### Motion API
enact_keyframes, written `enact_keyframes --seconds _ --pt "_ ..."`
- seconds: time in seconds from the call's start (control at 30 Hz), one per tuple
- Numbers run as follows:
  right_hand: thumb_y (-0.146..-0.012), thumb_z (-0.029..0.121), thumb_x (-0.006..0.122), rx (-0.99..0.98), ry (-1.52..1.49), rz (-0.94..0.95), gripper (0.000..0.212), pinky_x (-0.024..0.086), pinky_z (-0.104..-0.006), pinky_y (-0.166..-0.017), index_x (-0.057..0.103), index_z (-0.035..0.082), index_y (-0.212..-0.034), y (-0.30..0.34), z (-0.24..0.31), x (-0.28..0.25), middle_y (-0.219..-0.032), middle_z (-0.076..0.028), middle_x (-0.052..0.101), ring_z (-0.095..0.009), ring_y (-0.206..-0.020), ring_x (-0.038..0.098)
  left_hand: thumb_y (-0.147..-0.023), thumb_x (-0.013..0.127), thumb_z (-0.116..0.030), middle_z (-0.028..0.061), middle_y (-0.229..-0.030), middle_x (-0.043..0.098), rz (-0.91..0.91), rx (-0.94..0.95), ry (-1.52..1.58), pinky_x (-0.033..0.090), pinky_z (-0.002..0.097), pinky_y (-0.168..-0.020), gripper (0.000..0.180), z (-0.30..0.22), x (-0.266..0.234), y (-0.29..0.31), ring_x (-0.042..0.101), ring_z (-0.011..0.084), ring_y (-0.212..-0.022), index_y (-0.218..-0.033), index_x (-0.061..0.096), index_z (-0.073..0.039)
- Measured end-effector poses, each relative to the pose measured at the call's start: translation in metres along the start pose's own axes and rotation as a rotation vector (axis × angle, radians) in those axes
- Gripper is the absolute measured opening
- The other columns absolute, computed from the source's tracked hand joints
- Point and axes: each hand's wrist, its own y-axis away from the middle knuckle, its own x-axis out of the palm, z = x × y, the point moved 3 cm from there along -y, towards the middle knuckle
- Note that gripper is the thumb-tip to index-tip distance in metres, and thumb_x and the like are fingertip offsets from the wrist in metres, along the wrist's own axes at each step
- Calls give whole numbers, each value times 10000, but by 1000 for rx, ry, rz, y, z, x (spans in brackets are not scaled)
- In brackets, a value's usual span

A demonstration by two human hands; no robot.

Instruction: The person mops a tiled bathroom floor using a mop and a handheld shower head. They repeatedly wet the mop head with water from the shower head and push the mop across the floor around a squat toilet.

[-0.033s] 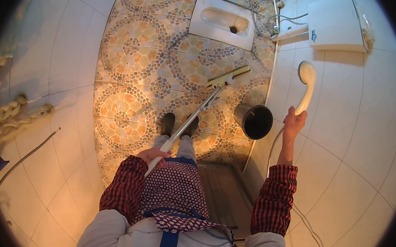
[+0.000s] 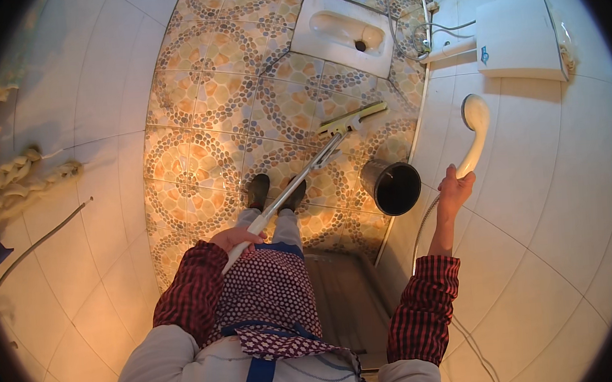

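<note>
My left hand [image 2: 235, 240] is closed round the white grip of a long-handled sponge mop [image 2: 303, 175]. Its metal pole slants away across the floor to a flat yellow-green head resting on the tiles. Out to the right, my right hand [image 2: 454, 190] grips the handle of a cream shower head [image 2: 477, 115] in front of the white wall. The spray face is turned to the left, over toward the floor. A thin hose [image 2: 424, 229] runs down from this hand past my checked sleeve.
A black bucket [image 2: 399, 190] stands between the mop head and the right wall. Farther off, a squat toilet [image 2: 343, 33] is set in the patterned floor. A white box [image 2: 519, 38] with pipes hangs on the right wall. Another hose [image 2: 43, 239] shows by the left wall.
</note>
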Motion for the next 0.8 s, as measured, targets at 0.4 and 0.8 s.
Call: enact_keyframes --seconds 0.4,0.8 --pt "-857 141 613 -16 -141 -39 262 383 -231 -409 376 51 -789 8 21 -29 -561 -21 471 -79 -437 448 -685 606 -149 178 -677 590 -297 433 -546 467 342 -484 427 -87 59 83 606 255 -549 -1036 470 52" --pt "-849 132 622 12 -201 -118 247 365 -222 -406 399 39 -802 2 17 -47 -575 -26 479 -73 -438 439 -705 664 -138 100 -615 591 -878 592 -1833 479 324 -471 470 -155 96 9 632 223 -564 -1070 424 35"
